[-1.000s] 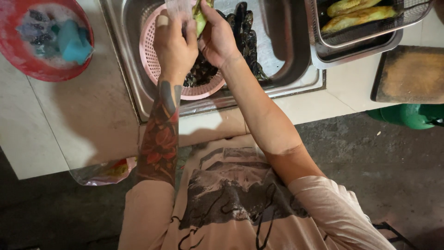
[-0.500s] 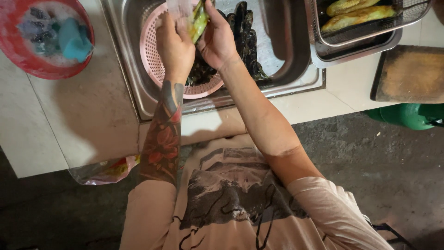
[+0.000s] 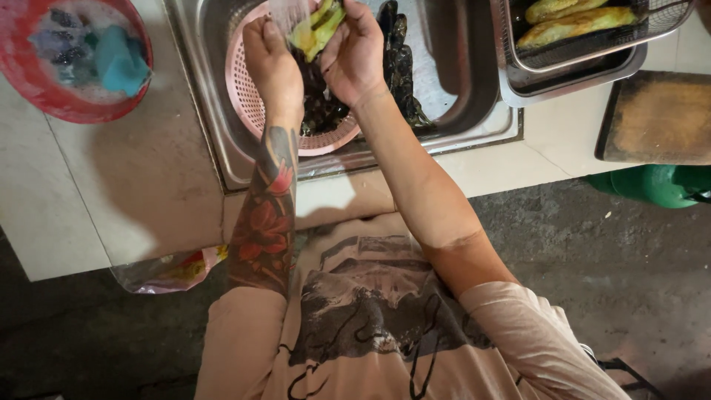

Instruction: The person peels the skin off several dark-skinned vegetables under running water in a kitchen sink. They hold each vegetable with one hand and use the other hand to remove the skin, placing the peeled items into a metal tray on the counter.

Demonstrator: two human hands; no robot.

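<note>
A round red plastic basin (image 3: 70, 104) with suds and a blue sponge (image 3: 118, 59) sits on the pale tiled table (image 3: 133, 192) at left. At right, a metal wire basket (image 3: 637, 33) holds yellowish peeled peppers (image 3: 574, 22), beside a dark-rimmed wooden cutting board (image 3: 655, 118). Below it stands a green container (image 3: 659, 184) on the grey concrete floor (image 3: 592, 274).

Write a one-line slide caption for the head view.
Both hands, left hand and right hand, hold a green pepper over a pink colander in a steel sink.
</note>
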